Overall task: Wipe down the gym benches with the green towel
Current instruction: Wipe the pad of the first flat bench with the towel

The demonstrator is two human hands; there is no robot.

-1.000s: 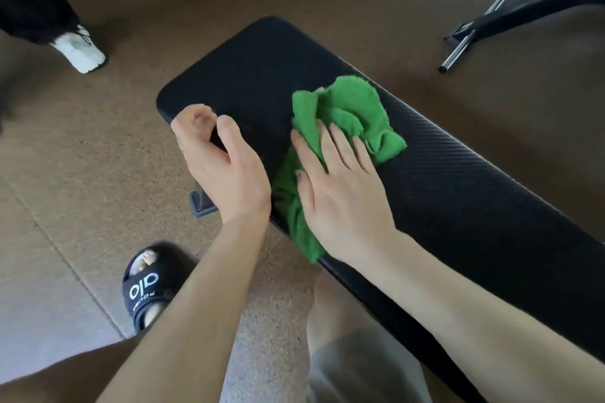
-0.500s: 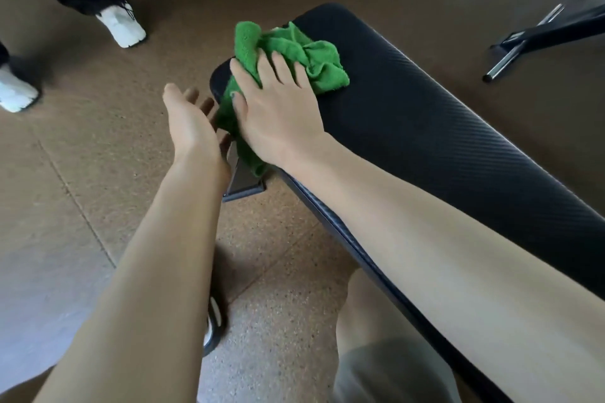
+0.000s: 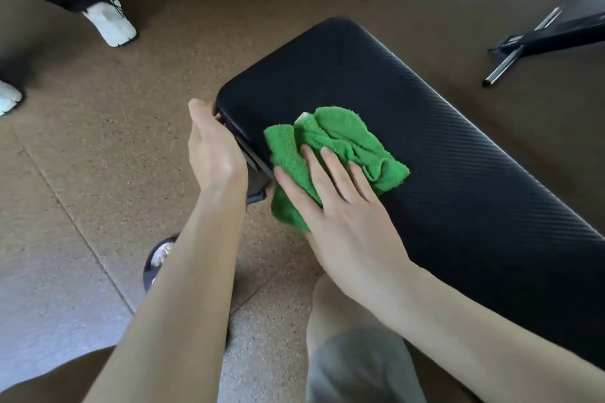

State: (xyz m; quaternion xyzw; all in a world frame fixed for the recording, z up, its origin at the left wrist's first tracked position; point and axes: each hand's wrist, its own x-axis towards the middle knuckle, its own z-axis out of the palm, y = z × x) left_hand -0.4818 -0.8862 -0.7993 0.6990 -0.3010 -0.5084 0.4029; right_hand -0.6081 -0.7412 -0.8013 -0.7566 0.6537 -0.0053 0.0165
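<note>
The crumpled green terry towel [image 3: 330, 154] lies on the near corner of the black padded bench w/ ribbed vinyl top [image 3: 442, 154], part of it draped over the near long edge. The right hand [image 3: 347, 216] presses it flat, fingers straight and spread, not clenched round it. The left hand [image 3: 212, 150] is at the bench's end edge, seen from the back; fingers look curled round the rim to steady it, but the fingertips are hidden, so can't tell for sure.

Step in hand, as I judge it: wiping the end section of the pad. To do it well, keep the palm weight even so the cloth doesn't bunch further, run overlapping strokes along the ribbing rather than across, and carry each pass right over the rounded edge and corner, where sweat collects. Refolding to a flatter pad would cover more surface per stroke. The long stretch toward the right looks not yet covered.

Count: 1 towel, 1 bench in full use, plus a 2nd dark bench or frame w/ a chrome bar [image 3: 520, 49] top right. 2 hands. 2 white shoes [image 3: 111, 24] of a bystander, top left; 1 black slide sandal [image 3: 160, 258] by the wearer's left arm.
</note>
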